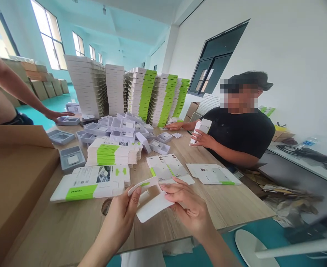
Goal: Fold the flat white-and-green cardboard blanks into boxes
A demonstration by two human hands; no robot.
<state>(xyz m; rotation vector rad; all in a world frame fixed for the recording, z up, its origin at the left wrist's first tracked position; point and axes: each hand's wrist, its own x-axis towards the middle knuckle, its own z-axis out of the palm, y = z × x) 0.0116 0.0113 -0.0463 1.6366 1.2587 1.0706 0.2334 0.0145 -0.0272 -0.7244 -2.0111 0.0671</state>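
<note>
Two hands meet over the near edge of the table (69, 230), both on one white carton (152, 202) that is partly folded, with a green stripe on its upper flap. Left of the carton, the left hand (124, 215) curls around its left end, thumb on top of the flap and fingers closed behind it. Right of the carton, the right hand (188, 205) pinches its right edge, fingers bent and closed on the card. So the carton hangs between the two hands, just above the table, touching both. Far left of the carton stands a brown box (10, 185), and above that box another person's arm (21, 92) reaches to a grey tray (67, 120). Just left of and behind the carton lies a flat stack (88, 185) of white and green blanks, with a taller pile (110, 152) behind it. Straight behind the carton lie two flat blanks (166, 168), and further back a heap of grey trays (124, 128) sits before tall stacks (141, 92) of white and green cartons. Right of the carton more flat blanks (213, 174) lie near the table's far side. Beyond those a seated person in black (241, 133) holds a white box (200, 129) upright in one hand.
</note>
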